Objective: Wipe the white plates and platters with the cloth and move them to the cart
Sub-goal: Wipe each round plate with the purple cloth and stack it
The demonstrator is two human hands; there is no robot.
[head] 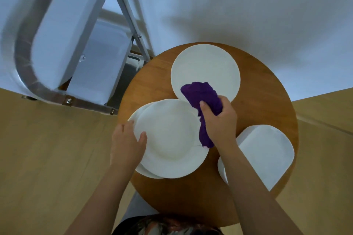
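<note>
Plates and platters are spread over a round wooden table [267,101] seen from above. A round white plate [172,139] at the near left of the table is gripped at its left rim by the left hand [127,141], with the thumb curled over the upper face and the fingers wrapped behind the edge. Beneath this plate a second plate [138,115] is partly seen, its rim showing at the upper left and lower left. A purple cloth [204,99] is clenched in the right hand [219,120], the fingers being closed round its bunched middle; one end is spread onto the near edge of a far round plate [205,68], and the other end hangs down over the right rim of the gripped plate. Whether the cloth is pressed against either plate cannot be told. At the right of the table a rounded rectangular white platter [267,154] is laid, partly hidden by the right forearm, with another white piece [221,170] showing under its near left edge. A metal cart [122,2] stands at the upper left, just beside the table, and a long white platter [63,30] is held on its upper level, with another white dish [103,59] seen lower down.
</note>
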